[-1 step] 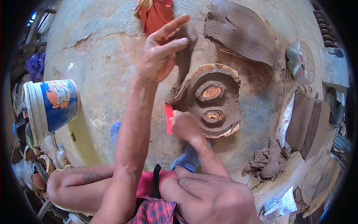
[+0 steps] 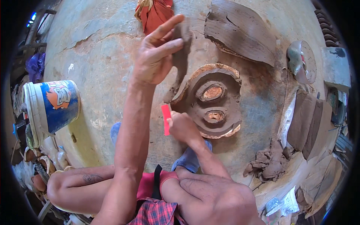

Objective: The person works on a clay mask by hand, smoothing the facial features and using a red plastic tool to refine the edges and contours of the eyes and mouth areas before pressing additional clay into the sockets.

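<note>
A long strip of wet grey clay (image 2: 181, 60) hangs from my left hand (image 2: 153, 62), raised over the floor. Its index finger and thumb stretch outward, and the other fingers curl behind the strip. The strip's lower end meets the left rim of a round mould (image 2: 204, 69) lined with clay. Two oval raised openings, an upper one (image 2: 213, 92) and a lower one (image 2: 215, 116), show orange-brown centres inside it. My right hand (image 2: 183, 127) is closed around a flat red-handled tool (image 2: 165, 119) beside that rim. The tool's working tip is hard to make out.
A curved clay slab (image 2: 242, 32) lies beyond the mould, near a red cloth bundle (image 2: 157, 17). A white and blue bucket (image 2: 56, 105) stands at left. Clay lumps (image 2: 268, 165), stacked clay sheets (image 2: 302, 120) and a metal bowl (image 2: 300, 62) are at right.
My left hand has shifted slightly left, carrying the clay strip with it. The right hand and the red-handled tool have moved a little left, away from the mould's rim.
</note>
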Tool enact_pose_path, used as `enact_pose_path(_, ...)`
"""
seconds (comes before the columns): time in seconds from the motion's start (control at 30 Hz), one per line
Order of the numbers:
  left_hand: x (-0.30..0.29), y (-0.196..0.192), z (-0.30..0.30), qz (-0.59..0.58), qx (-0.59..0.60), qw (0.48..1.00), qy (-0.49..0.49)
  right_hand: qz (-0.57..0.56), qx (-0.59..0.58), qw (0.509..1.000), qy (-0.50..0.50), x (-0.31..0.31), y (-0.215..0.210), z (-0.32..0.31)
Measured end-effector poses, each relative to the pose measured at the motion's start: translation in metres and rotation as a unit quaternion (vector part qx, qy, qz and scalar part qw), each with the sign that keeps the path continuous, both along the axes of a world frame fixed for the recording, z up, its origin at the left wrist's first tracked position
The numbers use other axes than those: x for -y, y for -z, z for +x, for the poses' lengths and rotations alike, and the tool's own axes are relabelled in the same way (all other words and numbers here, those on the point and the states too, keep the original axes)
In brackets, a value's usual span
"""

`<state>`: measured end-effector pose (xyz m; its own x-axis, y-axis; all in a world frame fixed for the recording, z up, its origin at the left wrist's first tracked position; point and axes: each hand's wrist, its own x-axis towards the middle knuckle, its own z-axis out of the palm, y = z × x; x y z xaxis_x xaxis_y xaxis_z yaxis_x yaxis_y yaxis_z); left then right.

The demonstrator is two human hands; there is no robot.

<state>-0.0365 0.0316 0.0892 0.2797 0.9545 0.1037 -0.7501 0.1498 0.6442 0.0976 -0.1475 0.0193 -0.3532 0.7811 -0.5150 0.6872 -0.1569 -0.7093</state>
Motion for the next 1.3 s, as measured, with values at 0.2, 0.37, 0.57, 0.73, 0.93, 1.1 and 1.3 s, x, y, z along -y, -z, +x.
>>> enact_pose_path(0.2, 0.033, -0.042, -0.028, 0.053, 0.039, 0.998, -0.01, -0.054, -0.013, 0.998, -0.043, -0.012, -0.054, 0.037)
enact_pose_path(0.37, 0.051, -0.108, 0.056, 0.092, -0.093, 0.991, 0.01, -0.039, -0.039, 0.998, -0.023, 0.018, -0.046, 0.034)
enact_pose_path(0.57, 0.144, -0.152, 0.229, 0.19, -0.033, 0.967, 0.168, -0.008, -0.094, 0.991, 0.094, 0.029, -0.052, 0.034)
enact_pose_path(0.73, 0.25, -0.108, 0.296, 0.36, -0.124, 0.911, 0.156, -0.03, -0.106, 0.97, 0.215, 0.038, -0.059, 0.06)
enact_pose_path(0.93, 0.203, -0.028, 0.115, -0.289, -0.226, 0.905, 0.217, 0.204, -0.073, 0.872, 0.439, 0.0, -0.067, 0.175)
enact_pose_path(1.1, 0.264, 0.06, 0.075, -0.572, -0.357, 0.735, 0.068, 0.343, -0.093, 0.91, 0.213, -0.139, -0.043, 0.18)
enact_pose_path(1.3, 0.243, 0.102, 0.08, -0.528, -0.343, 0.773, -0.081, 0.167, 0.005, 0.986, 0.005, -0.173, -0.017, 0.177)
